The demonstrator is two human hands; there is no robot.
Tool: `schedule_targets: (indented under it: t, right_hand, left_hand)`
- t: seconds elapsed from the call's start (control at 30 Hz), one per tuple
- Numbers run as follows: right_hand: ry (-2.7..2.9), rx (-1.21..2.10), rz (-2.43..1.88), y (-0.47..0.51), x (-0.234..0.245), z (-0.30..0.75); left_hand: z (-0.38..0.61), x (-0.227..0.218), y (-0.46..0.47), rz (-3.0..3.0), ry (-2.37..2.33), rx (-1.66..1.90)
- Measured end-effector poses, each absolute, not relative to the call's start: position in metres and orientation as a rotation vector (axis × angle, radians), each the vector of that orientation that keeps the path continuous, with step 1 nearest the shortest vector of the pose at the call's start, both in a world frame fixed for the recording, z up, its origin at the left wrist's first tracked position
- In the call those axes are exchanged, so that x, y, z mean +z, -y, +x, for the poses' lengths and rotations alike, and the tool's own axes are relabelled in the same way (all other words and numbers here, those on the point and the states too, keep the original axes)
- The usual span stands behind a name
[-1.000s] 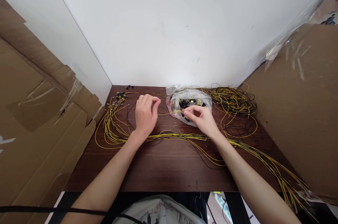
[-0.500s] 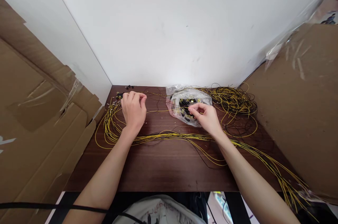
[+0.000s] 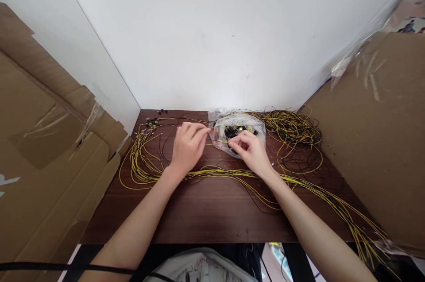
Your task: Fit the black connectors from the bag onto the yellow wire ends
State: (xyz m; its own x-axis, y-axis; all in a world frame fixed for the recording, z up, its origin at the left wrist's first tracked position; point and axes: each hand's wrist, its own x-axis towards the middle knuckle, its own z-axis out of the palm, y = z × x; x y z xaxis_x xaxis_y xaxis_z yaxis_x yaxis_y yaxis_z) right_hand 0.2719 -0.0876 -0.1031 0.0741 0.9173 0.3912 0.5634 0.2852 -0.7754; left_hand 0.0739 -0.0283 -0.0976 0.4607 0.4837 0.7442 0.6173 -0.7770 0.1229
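My left hand (image 3: 190, 145) is held above the table left of the plastic bag, thumb and fingertips pinched together. What lies in that pinch is too small to make out. My right hand (image 3: 250, 151) is in front of the clear plastic bag (image 3: 260, 120), its thumb and forefinger closed on a thin yellow wire (image 3: 222, 142). This wire runs leftward from the fingertips toward the left hand. Black and yellow small parts (image 3: 232, 130) fill the open bag. Below both hands a long bundle of yellow and black wires (image 3: 215, 171) crosses the table.
A tangled heap of yellow and black wire (image 3: 292, 127) lies at the back right. Several small black and yellow parts (image 3: 152, 121) sit at the back left. Cardboard (image 3: 49, 149) stands on the left, more cardboard (image 3: 375, 140) on the right, and a white wall (image 3: 212, 43) behind.
My left hand has moved right, away from the small parts at the back left, toward my right hand. My right hand has shifted slightly left and down, still pinching the wire.
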Motion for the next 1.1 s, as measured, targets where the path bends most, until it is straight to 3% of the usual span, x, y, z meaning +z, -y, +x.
schedule_targets:
  t: [0.17,0.43,0.8,1.1]
  right_hand:
    - [1.588,0.543,-1.282,0.089,-0.105,0.264]
    - [1.510,0.631,-1.225,0.090,-0.104,0.263]
    - [1.435,0.670,-1.232,0.090,-0.099,0.269]
    - [1.306,0.890,-1.230,0.084,-0.109,0.270]
  left_hand:
    - [0.092,-0.106,0.043,-2.836,0.773,-1.217]
    - [0.095,-0.109,0.045,-2.969,1.044,-1.583]
    - [0.098,-0.107,0.048,-2.976,1.331,-1.778]
    - [0.099,-0.108,0.046,-2.969,1.553,-1.994]
